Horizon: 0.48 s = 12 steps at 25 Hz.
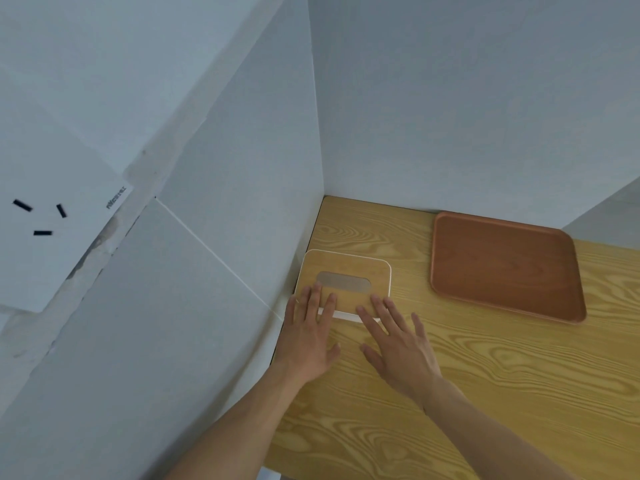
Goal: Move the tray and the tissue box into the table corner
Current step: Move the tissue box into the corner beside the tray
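- Two bare hands lie flat, fingers spread and gripping nothing, at the near edge of a tissue box (346,271) in the lower centre of the frame.
- The left hand (310,337) has its fingertips on the box's wooden lid; the right hand (398,344) does the same just beside it, palm over the table (502,393).
- The tissue box (white body, light wood top with a greyish oval slot) stands against the white wall panel (221,254) at frame left, a little short of the table corner (325,199) behind it.
- The tray (505,268), a reddish-brown wooden rectangle with rounded corners and a low rim, sits empty at centre right, near the back wall and well apart from the box.
- The table shows a bold yellow wood grain.
- At the far left of the frame, a white sheet (52,202) carries three short black strips (41,233) and a small line of print along its edge, too blurred to read.
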Available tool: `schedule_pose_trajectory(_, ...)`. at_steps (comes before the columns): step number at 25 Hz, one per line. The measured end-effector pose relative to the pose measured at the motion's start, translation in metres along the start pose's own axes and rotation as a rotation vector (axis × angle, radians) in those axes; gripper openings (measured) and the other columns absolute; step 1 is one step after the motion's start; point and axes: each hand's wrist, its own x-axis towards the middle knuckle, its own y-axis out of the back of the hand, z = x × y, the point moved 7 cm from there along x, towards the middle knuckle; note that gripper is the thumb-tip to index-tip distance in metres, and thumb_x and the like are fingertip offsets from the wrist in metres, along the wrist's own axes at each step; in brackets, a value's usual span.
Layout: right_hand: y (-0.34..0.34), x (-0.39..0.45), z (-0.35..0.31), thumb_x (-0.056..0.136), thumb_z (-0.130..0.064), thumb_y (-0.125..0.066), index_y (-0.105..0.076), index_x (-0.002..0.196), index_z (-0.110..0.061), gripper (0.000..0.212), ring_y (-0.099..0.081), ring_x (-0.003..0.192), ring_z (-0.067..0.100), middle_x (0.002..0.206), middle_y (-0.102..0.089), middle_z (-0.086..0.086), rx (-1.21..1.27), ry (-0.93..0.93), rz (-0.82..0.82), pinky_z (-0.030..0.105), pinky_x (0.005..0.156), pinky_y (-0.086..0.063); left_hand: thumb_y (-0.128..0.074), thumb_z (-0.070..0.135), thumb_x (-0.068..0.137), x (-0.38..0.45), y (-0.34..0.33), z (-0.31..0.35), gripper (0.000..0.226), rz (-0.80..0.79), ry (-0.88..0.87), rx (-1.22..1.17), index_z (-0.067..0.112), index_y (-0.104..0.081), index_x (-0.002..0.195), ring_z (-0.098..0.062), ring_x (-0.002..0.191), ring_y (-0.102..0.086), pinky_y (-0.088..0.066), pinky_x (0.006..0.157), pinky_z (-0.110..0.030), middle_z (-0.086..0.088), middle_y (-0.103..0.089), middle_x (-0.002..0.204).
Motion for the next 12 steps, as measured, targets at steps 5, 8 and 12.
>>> schedule_pose_trajectory(5,0.011,0.037,0.013,0.099,-0.057,-0.031,-0.003,0.155,-0.040,0.064,0.004,0.152,0.015,0.166,0.003,-0.006,-0.008,-0.013,-0.009,0.056,0.116,-0.023,-0.059,0.055,0.085,0.040,0.022,-0.006,0.098,-0.024,0.000,-0.005,0.017,-0.003,0.155,-0.034,0.150,0.006,-0.004,0.122,-0.046,-0.019,0.008,0.164)
schedule_pose_trajectory(8,0.018,0.058,0.021,0.099,-0.059,-0.030,-0.003,0.154,-0.042,0.064,0.005,0.151,0.014,0.166,0.005,-0.008,0.002,-0.027,-0.019,0.055,0.116,-0.024,-0.065,0.053,0.082,0.063,0.034,-0.010,0.100,-0.051,-0.005,0.006,0.018,-0.006,0.155,-0.034,0.150,0.002,-0.007,0.122,-0.045,-0.019,0.006,0.164)
schedule_pose_trajectory(12,0.028,0.082,0.028,0.098,-0.058,-0.033,-0.008,0.154,-0.041,0.063,0.002,0.151,0.014,0.166,0.002,-0.008,0.009,-0.028,-0.027,0.054,0.114,-0.027,-0.067,0.053,0.082,0.089,0.048,-0.015,0.098,-0.091,-0.012,0.023,0.019,-0.009,0.153,-0.035,0.150,-0.001,-0.011,0.122,-0.045,-0.018,0.004,0.163)
